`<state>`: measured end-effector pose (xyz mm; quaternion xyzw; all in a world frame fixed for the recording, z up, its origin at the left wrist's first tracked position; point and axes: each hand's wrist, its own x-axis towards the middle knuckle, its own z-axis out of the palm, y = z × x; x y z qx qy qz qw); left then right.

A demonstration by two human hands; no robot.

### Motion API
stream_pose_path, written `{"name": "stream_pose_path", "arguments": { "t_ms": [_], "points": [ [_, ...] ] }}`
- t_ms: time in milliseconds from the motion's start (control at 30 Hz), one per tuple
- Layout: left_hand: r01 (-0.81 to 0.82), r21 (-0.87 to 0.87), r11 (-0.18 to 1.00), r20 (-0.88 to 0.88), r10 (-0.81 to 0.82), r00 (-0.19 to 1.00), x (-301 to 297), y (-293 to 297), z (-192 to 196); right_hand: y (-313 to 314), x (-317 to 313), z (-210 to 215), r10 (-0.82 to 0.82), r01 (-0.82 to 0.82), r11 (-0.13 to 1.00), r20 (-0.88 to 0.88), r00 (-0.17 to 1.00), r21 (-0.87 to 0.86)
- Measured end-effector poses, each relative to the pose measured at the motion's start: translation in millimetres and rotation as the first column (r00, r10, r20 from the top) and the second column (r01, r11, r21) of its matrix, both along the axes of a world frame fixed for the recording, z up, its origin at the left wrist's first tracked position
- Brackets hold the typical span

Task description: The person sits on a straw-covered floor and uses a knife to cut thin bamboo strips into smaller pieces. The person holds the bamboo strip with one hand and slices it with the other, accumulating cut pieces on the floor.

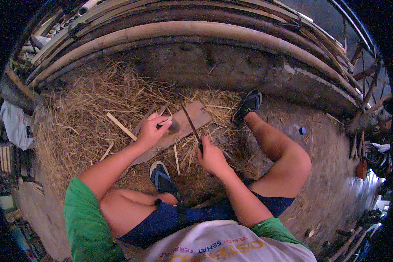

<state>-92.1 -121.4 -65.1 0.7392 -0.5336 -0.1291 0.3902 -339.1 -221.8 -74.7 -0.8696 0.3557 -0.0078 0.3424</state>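
Overall, landmark: one flat wooden board (201,117), slantwise on the ground, brown, notched at its far end.

- Bamboo poles (205,27): long, stacked, well beyond the board.
- Heap of straw-like shavings (91,100): dry, loose, mostly left of and beyond the board.
- Sandals, a worn pair: left sandal (161,174) on the near side of the board, right sandal (251,105) to the right of its far end.
- Right hand (212,156): on the near side of the board, closed round a knife handle.
- Left hand (153,131): over the board's middle, fingertips pinching a small piece; whether it rests on the wood cannot be told.
- Hazard, as judged: blade and left fingers lie near each other; a slip of the edge, or a loose pinch, could cut them. Shavings underneath might let the board rock.
- Knife (191,122): blade over the board, narrow, long, dark, angled away from the holder.
- Pale strip (122,126): straight, left of the board.
- Small piece (165,122): pale, short, above the board, partly hidden by fingers.
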Motion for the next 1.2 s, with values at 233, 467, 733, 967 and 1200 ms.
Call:
{"name": "stream_pose_path", "arguments": {
  "t_ms": [233,467,733,967,1200],
  "points": [
    [-0.036,0.043,0.998,-0.071,0.039,0.997,-7,-4,-3,9,10,4,0.028,-0.024,0.998,0.090,0.996,-0.053],
    [-0.036,-0.063,0.997,0.023,0.038,0.999,-9,-2,-5,15,14,26,0.046,-0.043,0.999,0.110,0.993,-0.027],
    [-0.049,0.082,0.995,0.016,0.048,0.999,-9,-2,-4,19,19,40,0.090,-0.085,0.994,0.079,0.993,-0.071],
    [-0.032,0.043,0.999,0.018,0.031,0.999,-11,-1,-4,20,17,39,0.103,-0.093,0.992,0.133,0.986,-0.080],
    [-0.022,-0.008,1.000,0.014,0.022,1.000,-9,-1,-9,17,15,44,0.149,-0.140,0.982,0.066,0.987,-0.130]
  ]
}}
